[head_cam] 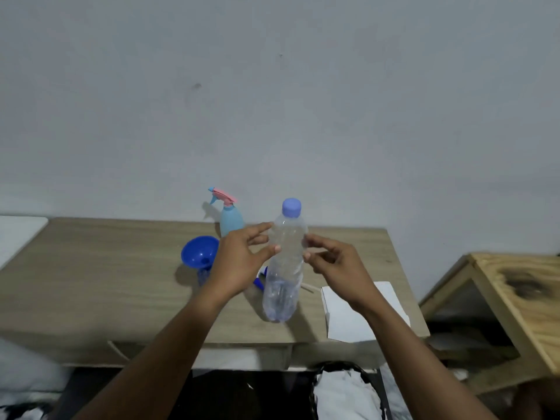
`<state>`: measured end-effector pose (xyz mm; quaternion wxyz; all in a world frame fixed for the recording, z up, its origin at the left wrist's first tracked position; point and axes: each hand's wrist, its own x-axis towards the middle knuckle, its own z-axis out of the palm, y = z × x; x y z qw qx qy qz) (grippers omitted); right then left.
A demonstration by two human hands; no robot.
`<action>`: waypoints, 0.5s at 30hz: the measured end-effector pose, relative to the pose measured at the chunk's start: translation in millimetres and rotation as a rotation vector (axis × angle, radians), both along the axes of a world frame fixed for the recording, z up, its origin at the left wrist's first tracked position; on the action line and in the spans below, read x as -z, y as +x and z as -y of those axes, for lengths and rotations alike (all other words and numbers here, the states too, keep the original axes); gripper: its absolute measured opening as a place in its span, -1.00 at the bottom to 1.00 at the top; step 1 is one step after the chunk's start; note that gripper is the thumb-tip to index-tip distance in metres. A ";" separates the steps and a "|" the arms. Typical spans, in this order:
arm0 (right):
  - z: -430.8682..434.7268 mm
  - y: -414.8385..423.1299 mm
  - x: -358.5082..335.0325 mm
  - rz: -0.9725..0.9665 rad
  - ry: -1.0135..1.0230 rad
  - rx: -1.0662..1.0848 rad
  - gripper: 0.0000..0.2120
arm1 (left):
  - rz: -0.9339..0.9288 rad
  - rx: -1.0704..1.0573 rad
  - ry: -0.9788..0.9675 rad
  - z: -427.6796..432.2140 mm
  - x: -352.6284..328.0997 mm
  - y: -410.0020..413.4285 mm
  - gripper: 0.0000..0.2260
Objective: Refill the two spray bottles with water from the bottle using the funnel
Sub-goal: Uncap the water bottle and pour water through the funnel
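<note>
No readable text anywhere. Water bottle looks label-free, white sheet blank as far as the blur allows.

A clear plastic water bottle stood upright near the front of the bench, its blue cap on and water only in its lower part. Behind it to the left stood a light blue spray bottle with a pink trigger head. A blue funnel sat in the neck of a second, clear bottle, mostly hidden.
</note>
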<state>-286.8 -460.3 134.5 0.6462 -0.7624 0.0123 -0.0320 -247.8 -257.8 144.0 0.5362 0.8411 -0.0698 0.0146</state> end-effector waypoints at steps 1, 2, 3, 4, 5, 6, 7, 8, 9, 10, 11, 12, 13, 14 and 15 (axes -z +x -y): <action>-0.4 -6.7 5.5 -0.011 -0.003 -0.006 -0.68 | -0.011 -0.001 0.006 -1.5 5.4 -6.3 -0.52; -0.7 -12.5 10.2 -0.017 -0.009 -0.016 -0.68 | -0.018 0.001 0.013 -2.7 10.1 -11.6 -0.52; -0.7 -17.3 14.3 -0.021 -0.018 -0.029 -0.67 | -0.023 0.004 0.017 -4.0 14.0 -16.0 -0.52; -0.4 -21.1 18.0 -0.021 -0.030 -0.047 -0.66 | -0.027 0.006 0.016 -5.4 17.1 -20.0 -0.53; -0.1 -24.1 22.0 -0.019 -0.046 -0.062 -0.65 | -0.031 0.007 0.013 -6.8 19.1 -24.0 -0.53; -0.1 -26.4 25.7 -0.017 -0.058 -0.071 -0.64 | -0.033 0.010 0.010 -8.3 20.5 -28.0 -0.54; -0.7 -28.1 29.0 -0.012 -0.064 -0.070 -0.63 | -0.032 0.013 0.008 -9.9 21.8 -31.2 -0.55; -1.3 -29.3 32.6 0.000 -0.064 -0.060 -0.62 | -0.026 0.015 0.007 -11.4 22.7 -34.1 -0.56; -2.4 -30.1 36.5 0.016 -0.057 -0.041 -0.62 | -0.021 0.017 0.010 -13.0 24.1 -36.5 -0.56; -3.8 -30.2 40.3 0.034 -0.046 -0.016 -0.61 | -0.018 0.020 0.017 -14.2 24.8 -38.4 -0.56; -5.8 -29.9 43.9 0.046 -0.039 0.009 -0.59 | -0.013 0.021 0.025 -15.2 24.4 -39.8 -0.56; -8.2 -29.3 47.5 0.050 -0.045 0.022 -0.54 | -0.005 0.016 0.042 -15.9 24.0 -40.1 -0.57; -11.1 -28.3 50.6 0.047 -0.068 0.025 -0.45 | 0.009 0.006 0.061 -16.4 22.7 -40.2 -0.57; -14.4 -26.5 53.4 0.040 -0.099 0.018 -0.33 | 0.023 -0.001 0.073 -16.6 20.7 -39.9 -0.57; -17.7 -24.6 55.5 0.032 -0.128 0.004 -0.21 | 0.041 -0.004 0.068 -16.3 17.8 -39.7 -0.56</action>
